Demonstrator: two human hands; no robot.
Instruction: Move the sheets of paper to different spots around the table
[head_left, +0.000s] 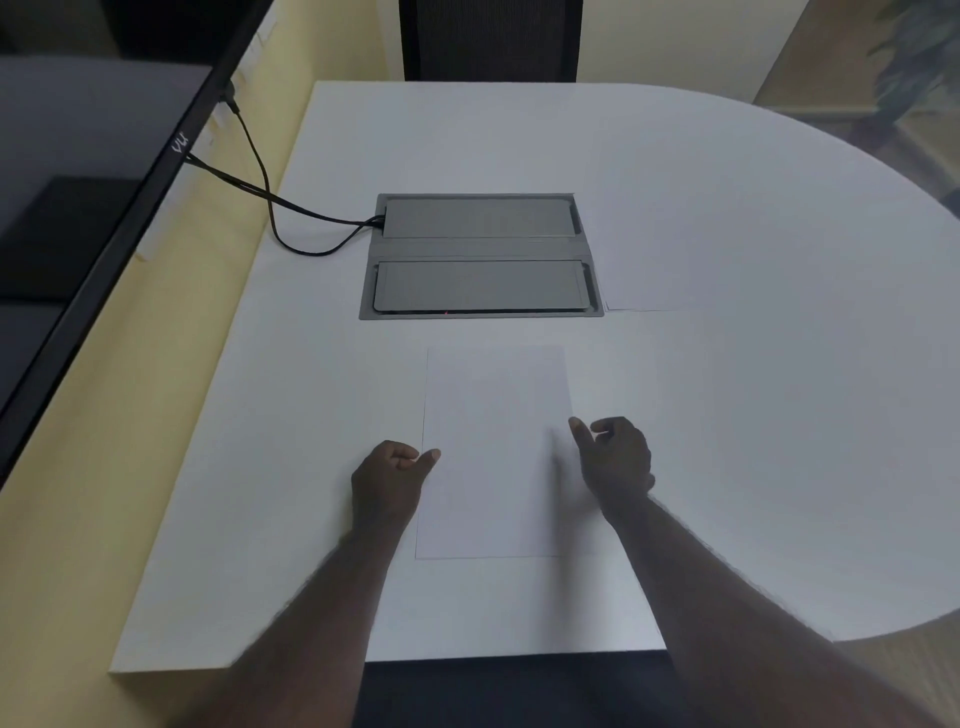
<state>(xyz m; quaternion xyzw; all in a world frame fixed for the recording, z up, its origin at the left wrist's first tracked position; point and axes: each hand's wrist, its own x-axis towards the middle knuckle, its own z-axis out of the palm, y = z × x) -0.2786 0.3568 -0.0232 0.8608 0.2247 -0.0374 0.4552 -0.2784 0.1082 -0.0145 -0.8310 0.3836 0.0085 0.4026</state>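
A white sheet of paper (493, 452) lies lengthwise on the white table (727, 415), in front of me near the front edge. My left hand (389, 480) is at the sheet's left edge, thumb on top of the paper and fingers curled, pinching it. At the right edge my right hand (615, 457) has curled fingers, its thumb tip meeting the paper in a pinch. A second sheet (649, 280) lies flat farther back, just right of the grey box, only its near edge faintly visible.
A grey recessed cable box (480, 249) with two lids sits in the table's middle, black cables (270, 208) running from it to a dark monitor (104, 182) at the left. A dark chair back (491, 39) stands at the far edge. The table's right side is rounded.
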